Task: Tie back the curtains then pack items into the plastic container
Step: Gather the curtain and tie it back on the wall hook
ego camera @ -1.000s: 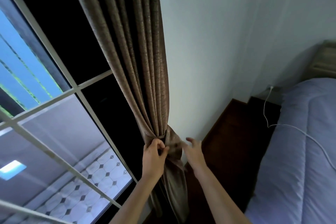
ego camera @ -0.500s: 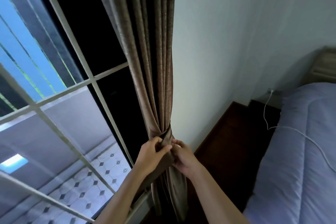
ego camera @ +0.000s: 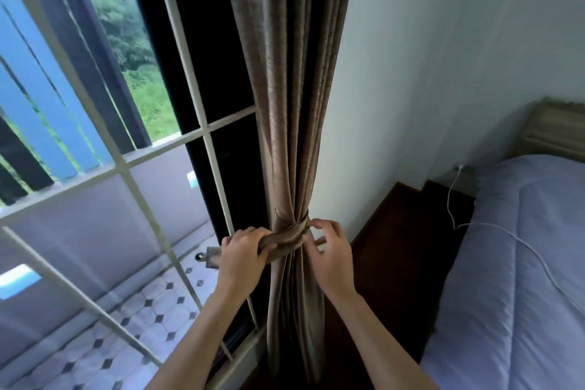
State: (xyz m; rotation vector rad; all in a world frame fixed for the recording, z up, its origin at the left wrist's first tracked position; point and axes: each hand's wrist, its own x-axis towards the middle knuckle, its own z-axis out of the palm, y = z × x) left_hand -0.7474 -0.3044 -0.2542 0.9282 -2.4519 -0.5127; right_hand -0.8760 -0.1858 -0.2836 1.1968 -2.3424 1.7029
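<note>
A brown curtain [ego camera: 285, 104] hangs gathered into a narrow bundle between the window and the wall. A matching fabric tieback [ego camera: 289, 236] wraps around it at waist height. My left hand [ego camera: 242, 258] grips the tieback's left part, and the strap's free end [ego camera: 212, 256] sticks out past my fist to the left. My right hand [ego camera: 332, 255] is at the bundle's right side with its fingers spread and loosely curled, fingertips touching the tieback's edge. No plastic container is in view.
A white-barred window [ego camera: 126, 165] fills the left. A pale wall [ego camera: 427, 57] stands right of the curtain. A bed with a lilac cover [ego camera: 522, 279] lies at right, a white cable [ego camera: 493, 228] across it. Dark wooden floor [ego camera: 395, 247] lies between.
The tieback now runs around the curtain bundle. My left hand has pulled its end out to the left, and my right hand has let go and opened beside the bundle.
</note>
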